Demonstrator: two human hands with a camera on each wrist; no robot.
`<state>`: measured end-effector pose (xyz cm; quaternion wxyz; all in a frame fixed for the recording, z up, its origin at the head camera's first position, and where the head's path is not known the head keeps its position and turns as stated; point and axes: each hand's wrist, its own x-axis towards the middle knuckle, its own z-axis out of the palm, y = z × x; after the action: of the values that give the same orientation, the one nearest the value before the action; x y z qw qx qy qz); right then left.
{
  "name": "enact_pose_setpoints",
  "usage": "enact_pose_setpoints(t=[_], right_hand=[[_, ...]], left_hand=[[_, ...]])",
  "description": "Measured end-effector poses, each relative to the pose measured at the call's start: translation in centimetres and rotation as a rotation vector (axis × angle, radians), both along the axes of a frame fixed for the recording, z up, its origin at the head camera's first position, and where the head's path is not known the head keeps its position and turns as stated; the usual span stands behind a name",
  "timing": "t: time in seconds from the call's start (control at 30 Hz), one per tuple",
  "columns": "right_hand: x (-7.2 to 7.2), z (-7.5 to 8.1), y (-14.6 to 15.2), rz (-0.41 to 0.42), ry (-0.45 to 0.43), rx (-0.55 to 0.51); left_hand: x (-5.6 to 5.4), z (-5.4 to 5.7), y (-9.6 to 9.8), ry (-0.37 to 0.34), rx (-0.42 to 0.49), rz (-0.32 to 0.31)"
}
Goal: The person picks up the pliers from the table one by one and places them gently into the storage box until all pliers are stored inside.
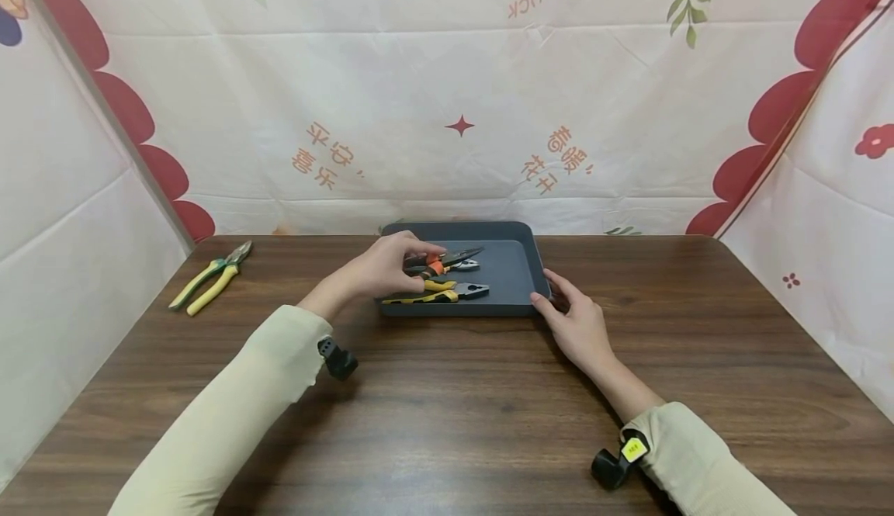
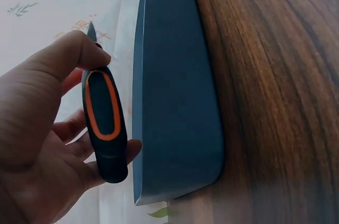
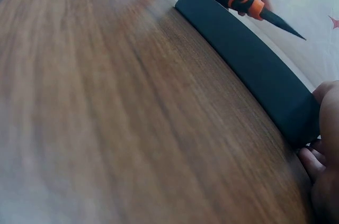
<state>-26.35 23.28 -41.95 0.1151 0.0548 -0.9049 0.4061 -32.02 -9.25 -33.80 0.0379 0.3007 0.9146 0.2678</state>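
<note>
My left hand [image 1: 386,264] holds long-nose pliers [image 3: 246,6] with black-and-orange handles, raised above the left part of a dark grey-blue tray [image 1: 506,268]. In the left wrist view, the thumb and fingers are wrapped about the handles, and the dark pointed nose faces away. Inside the tray, combination pliers [image 1: 447,296] with yellow-and-black handles lie near the front wall. Behind them shows the silver head of another pair of pliers [image 1: 466,265]; its handles are largely hidden. My right hand [image 1: 578,323] grips the tray's front right corner, thumb on the rim and fingers outside.
Pliers with yellow-and-green handles [image 1: 213,277] lie at the far left of the brown wooden table [image 1: 433,415]. A white printed cloth [image 1: 447,74] hangs behind the table and along both sides. The tray stands by the table's back edge.
</note>
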Motion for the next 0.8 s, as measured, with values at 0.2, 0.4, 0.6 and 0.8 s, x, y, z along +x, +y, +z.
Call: enact_pose_setpoints(t=[0.2,0.4,0.6,0.8], right_hand=[[0.0,0.0,-0.1,-0.004,0.001,-0.001],[-0.1,-0.1,0.0,-0.004,-0.001,-0.002],[-0.1,-0.1,0.0,-0.005,0.002,0.000],[-0.1,0.0,0.0,-0.007,-0.003,-0.003]], left_hand=[[-0.3,-0.4,0.2,-0.009,-0.064,-0.067],[-0.8,-0.8,0.6,-0.028,-0.109,-0.084],[-1.0,-1.2,0.7,-0.025,-0.137,-0.102],[-1.1,-1.5,0.6,-0.037,-0.127,-0.115]])
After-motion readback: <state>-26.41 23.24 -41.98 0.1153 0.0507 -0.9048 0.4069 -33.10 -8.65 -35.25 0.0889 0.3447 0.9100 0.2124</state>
